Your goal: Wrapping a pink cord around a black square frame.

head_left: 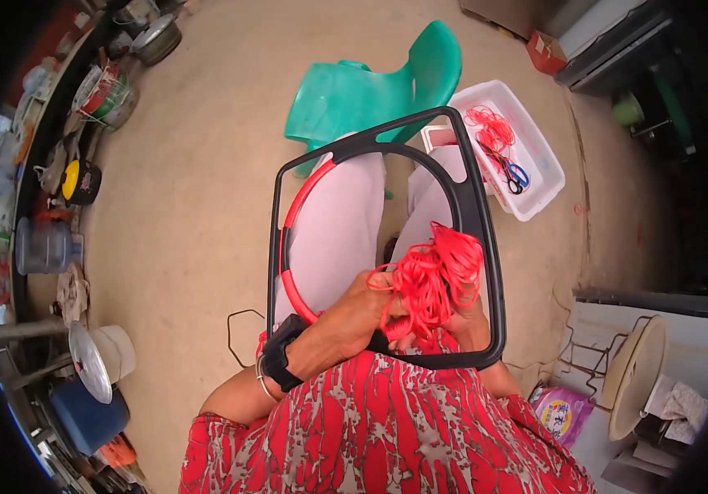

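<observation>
Cord bundle (428, 284) held between left hand (360, 311) and right hand (471, 323), over black frame (471, 202)
Tangles could snag; better to feed slowly, keeping turns snug

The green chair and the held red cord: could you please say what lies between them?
Between the green chair and the held red cord lie part of the black frame and the person's legs, in the head view.

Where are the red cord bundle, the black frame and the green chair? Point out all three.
Red cord bundle (428, 288), head view: middle of its tangled strands.
Black frame (475, 218), head view: its right side.
Green chair (350, 97), head view: its seat.
</observation>
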{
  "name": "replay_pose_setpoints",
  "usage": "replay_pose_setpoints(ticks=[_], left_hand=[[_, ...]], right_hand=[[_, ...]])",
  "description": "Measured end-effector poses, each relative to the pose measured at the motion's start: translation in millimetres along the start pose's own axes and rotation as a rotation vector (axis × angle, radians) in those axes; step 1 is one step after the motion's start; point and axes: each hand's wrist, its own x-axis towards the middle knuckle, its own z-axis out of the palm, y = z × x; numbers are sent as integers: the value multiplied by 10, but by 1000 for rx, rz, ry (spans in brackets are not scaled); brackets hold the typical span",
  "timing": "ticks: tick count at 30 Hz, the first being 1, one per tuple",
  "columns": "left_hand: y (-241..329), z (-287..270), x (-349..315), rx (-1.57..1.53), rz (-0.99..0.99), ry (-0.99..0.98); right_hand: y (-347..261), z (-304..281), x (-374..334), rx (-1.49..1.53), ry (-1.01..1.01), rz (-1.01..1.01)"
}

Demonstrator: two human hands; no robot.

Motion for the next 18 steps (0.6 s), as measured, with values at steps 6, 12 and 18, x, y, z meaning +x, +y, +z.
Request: replay_pose_setpoints(ticks=[6,12,18], left_hand=[[64,17,-2,17,-62,57],[115,25,53,33,-82,71],[67,21,71,15,-83,77]], right_hand=[[-240,-190,-223,-150,167,-227],[-840,-361,-823,149,72,-508],[-1017,-694,-1679,66,365,-460]])
